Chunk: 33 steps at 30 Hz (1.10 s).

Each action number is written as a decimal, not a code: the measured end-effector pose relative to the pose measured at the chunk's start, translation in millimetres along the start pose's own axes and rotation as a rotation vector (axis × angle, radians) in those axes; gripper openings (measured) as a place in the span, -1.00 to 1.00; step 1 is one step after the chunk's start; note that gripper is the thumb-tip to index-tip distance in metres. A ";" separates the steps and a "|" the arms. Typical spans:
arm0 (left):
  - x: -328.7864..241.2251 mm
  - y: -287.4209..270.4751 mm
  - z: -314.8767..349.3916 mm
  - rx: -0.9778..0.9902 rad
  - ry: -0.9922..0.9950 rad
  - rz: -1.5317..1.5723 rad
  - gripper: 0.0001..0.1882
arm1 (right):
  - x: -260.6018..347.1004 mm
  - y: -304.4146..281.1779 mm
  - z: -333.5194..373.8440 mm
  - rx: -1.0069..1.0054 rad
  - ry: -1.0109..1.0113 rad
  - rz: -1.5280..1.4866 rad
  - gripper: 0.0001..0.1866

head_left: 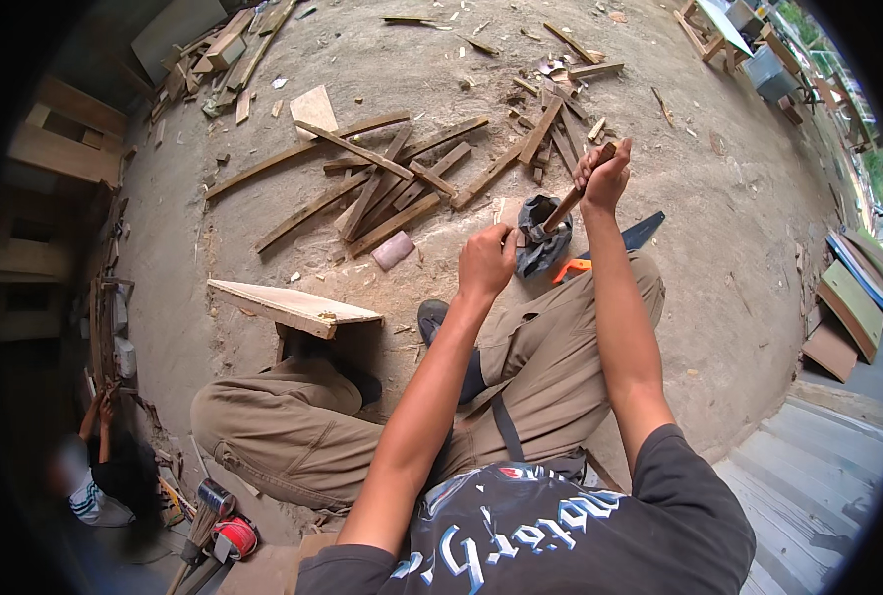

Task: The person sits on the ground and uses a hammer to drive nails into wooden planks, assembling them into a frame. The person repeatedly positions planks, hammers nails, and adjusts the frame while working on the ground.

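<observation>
Two hands work a hammer point(557, 215). The right hand point(605, 177) clenches its wooden handle; the left hand point(487, 261) is curled shut at its head.

Wooden-handled hammer point(558, 213), tilted, head down

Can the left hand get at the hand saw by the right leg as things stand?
Probably not directly: the left hand is closed near the hammer head, and the hand saw lies beyond the right forearm, partly hidden behind it.
</observation>
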<state>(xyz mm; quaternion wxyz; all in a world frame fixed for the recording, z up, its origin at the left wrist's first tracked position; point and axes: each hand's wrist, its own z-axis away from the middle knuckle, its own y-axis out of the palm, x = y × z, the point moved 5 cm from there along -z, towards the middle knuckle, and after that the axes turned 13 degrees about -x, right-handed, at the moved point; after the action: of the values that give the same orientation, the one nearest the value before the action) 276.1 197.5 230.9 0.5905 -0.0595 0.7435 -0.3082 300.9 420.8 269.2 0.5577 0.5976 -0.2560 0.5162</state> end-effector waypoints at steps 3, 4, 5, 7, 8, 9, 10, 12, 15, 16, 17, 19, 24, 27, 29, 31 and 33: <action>-6.9 34.9 -18.7 0.116 -0.031 -0.150 -0.71 | 27.0 -13.8 -16.3 -0.042 -0.102 -0.012 -0.32; -0.3 39.6 -20.6 0.155 -0.057 -0.223 -0.70 | 30.3 -15.0 -16.8 -0.064 -0.134 0.000 -0.32; 3.6 40.7 -18.7 0.153 -0.019 -0.172 -0.69 | 33.0 -15.1 -15.3 -0.079 -0.164 0.011 -0.31; 16.3 31.2 -14.5 0.133 0.048 -0.090 -0.66 | 34.7 -19.3 -9.3 -0.106 -0.190 0.047 -0.31; 17.7 21.5 -8.3 0.172 -0.001 0.009 -0.64 | 30.4 -25.2 -7.7 -0.118 -0.222 0.069 -0.31; 20.7 10.4 -1.5 0.248 -0.013 -0.002 -0.63 | 22.6 -29.2 -7.3 -0.094 -0.249 0.088 -0.30; 23.6 -7.9 3.9 0.300 0.003 0.011 -0.63 | 13.2 -26.9 1.6 -0.075 -0.247 0.120 -0.32; 30.7 -48.8 7.5 0.332 -0.023 0.075 -0.62 | -7.7 -12.1 21.0 0.018 -0.235 0.156 -0.35; 34.1 -135.9 3.3 0.258 -0.173 0.201 -0.64 | -50.7 14.2 56.2 0.325 -0.217 0.128 -0.49; 31.3 -172.3 -0.9 0.124 -0.250 0.229 -0.68 | -60.4 27.8 77.9 0.400 -0.232 0.132 -0.59; 32.9 -205.6 -2.1 -0.094 -0.237 0.428 -0.71 | -76.7 37.4 94.0 0.519 -0.233 0.171 -0.67; 40.7 -265.5 -6.3 -0.442 -0.140 0.261 -0.75 | -113.3 42.1 117.5 0.647 -0.221 0.306 -0.72; 146.4 -363.2 52.5 -0.978 -0.392 0.112 -0.53 | -146.3 64.4 174.2 0.780 -0.340 0.451 -0.69; 192.2 -353.5 98.4 -1.032 -0.719 0.535 -0.39 | -159.0 72.1 186.4 0.878 -0.532 0.843 -0.67; 206.2 -330.8 108.9 -0.935 -0.831 0.768 -0.28 | -175.5 70.1 192.1 0.938 -0.384 0.925 -0.64; 208.8 -311.7 103.4 -0.888 -0.818 0.862 -0.30 | -190.0 65.5 197.7 0.992 -0.325 0.996 -0.61; 186.4 -300.6 86.9 -0.846 -0.731 0.886 -0.35 | -189.5 66.7 197.9 0.975 -0.406 1.105 -0.64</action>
<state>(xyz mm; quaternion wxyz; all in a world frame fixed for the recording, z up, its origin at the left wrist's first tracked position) 217.7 -161.9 223.1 0.7980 -0.0756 0.5079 0.3155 244.0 169.0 155.6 -0.1663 0.6442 -0.3585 0.6549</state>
